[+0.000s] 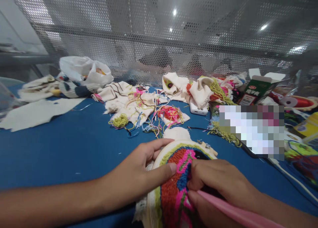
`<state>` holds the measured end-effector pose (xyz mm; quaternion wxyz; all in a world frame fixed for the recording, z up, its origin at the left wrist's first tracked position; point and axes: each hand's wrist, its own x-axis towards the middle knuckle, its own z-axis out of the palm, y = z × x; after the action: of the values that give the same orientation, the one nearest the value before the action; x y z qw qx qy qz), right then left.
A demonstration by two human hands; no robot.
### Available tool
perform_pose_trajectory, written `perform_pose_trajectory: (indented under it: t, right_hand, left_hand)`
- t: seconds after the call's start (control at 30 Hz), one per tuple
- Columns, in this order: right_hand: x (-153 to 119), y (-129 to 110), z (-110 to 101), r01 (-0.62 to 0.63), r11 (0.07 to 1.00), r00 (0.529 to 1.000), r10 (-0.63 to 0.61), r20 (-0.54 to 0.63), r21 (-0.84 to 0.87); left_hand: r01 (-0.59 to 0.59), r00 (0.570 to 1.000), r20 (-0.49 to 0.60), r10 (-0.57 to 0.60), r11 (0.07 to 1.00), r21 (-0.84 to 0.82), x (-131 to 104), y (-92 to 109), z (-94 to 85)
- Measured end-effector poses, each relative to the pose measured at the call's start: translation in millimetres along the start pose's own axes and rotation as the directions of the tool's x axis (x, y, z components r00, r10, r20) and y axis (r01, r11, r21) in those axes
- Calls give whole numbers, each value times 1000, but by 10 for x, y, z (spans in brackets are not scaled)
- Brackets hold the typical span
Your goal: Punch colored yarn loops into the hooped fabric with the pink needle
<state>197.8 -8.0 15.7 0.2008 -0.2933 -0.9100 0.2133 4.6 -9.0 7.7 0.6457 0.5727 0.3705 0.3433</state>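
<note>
An embroidery hoop [167, 188] holds cloth covered in red, pink, blue and yellow-green yarn loops, with a black area at the upper right. My left hand [146, 170] grips the hoop's left rim, thumb lying on the red yarn and fingers around the outer edge. Over the right part of the yarn, my right hand [213, 185] is closed, its fingertips pressed together at the blue and pink yarn. What they pinch is hidden. A pink strip or handle [231, 209] runs from under that hand toward the bottom right.
Yarn scraps [171, 113] and cloth pieces lie across the blue table [99, 148]. Behind them stand a white plastic bag [84, 70], a white device [198, 109] and a green box [255, 88]. A blurred-out phone [253, 135] with a white cable lies right. A perforated metal screen [124, 32] rises behind.
</note>
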Motion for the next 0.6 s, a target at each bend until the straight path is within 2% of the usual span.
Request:
perform_pose_trajectory:
  t: [0.17,0.27,0.37,0.6]
  right_hand:
    - [24,17,-24,94,995,995,-94,-20,33]
    - [31,10,-31,58,998,997,-58,-44,11]
    - [46,18,-37,35,999,999,-35,-9,11]
    - [60,56,-21,73,996,996,-70,-51,50]
  left_hand:
    - [-48,997,63,40,989,139,-52,50,-25]
    - [-15,996,91,10,999,52,-49,15,-39]
    - [26,995,102,-20,998,-58,-30,-18,-39]
    - [31,999,39,-26,991,-129,-30,-44,-35]
